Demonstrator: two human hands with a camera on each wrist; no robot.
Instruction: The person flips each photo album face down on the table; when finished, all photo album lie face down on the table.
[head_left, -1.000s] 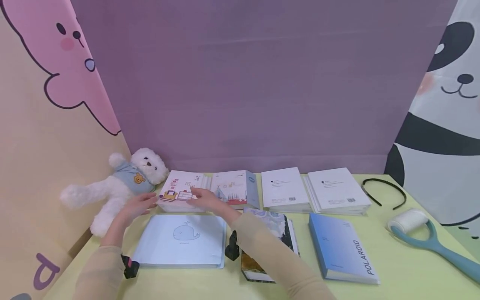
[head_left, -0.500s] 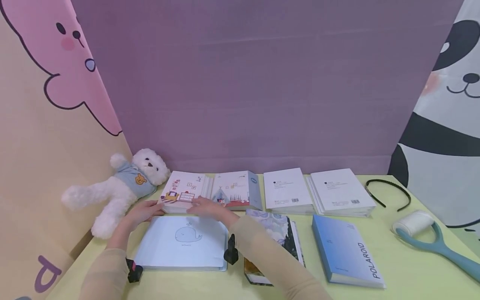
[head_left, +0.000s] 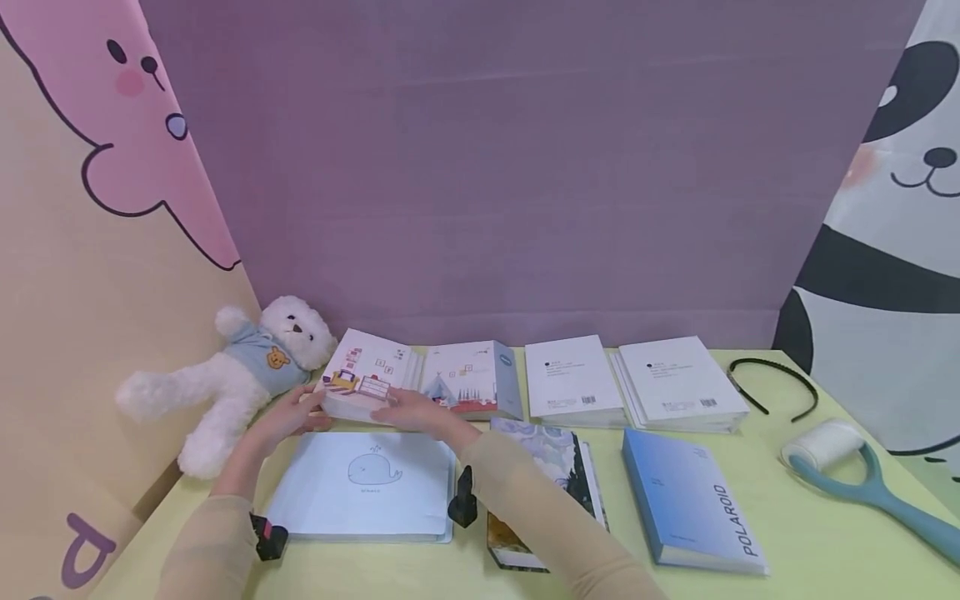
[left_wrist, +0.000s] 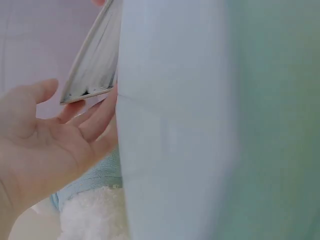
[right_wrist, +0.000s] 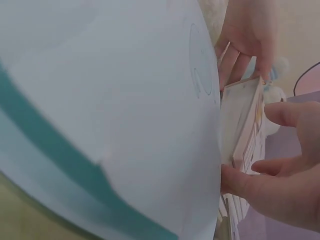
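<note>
A thick white book with a cartoon cover (head_left: 375, 358) stands between both hands at the back left in the head view, tilted, its left side raised. My left hand (head_left: 288, 414) holds its left edge; in the left wrist view the fingers reach under the book's corner (left_wrist: 92, 65) and the thumb stays apart. My right hand (head_left: 420, 412) holds the near right corner, thumb toward the cover, fingertips low at the edge in the right wrist view. A light-blue whale album (head_left: 322, 492) lies just in front and fills much of both wrist views.
A white teddy bear (head_left: 247, 367) leans at the left wall. Another cartoon-covered book (head_left: 465, 375) and white books (head_left: 573, 375) line the back. A floral book (head_left: 540, 450), blue POLAROID book (head_left: 690, 500), black headband (head_left: 780, 367) and lint roller (head_left: 825, 446) lie rightward.
Both hands have closed in on the cartoon-covered book from its sides. Its left side has risen and the book has tilted; the other things lie as before.
</note>
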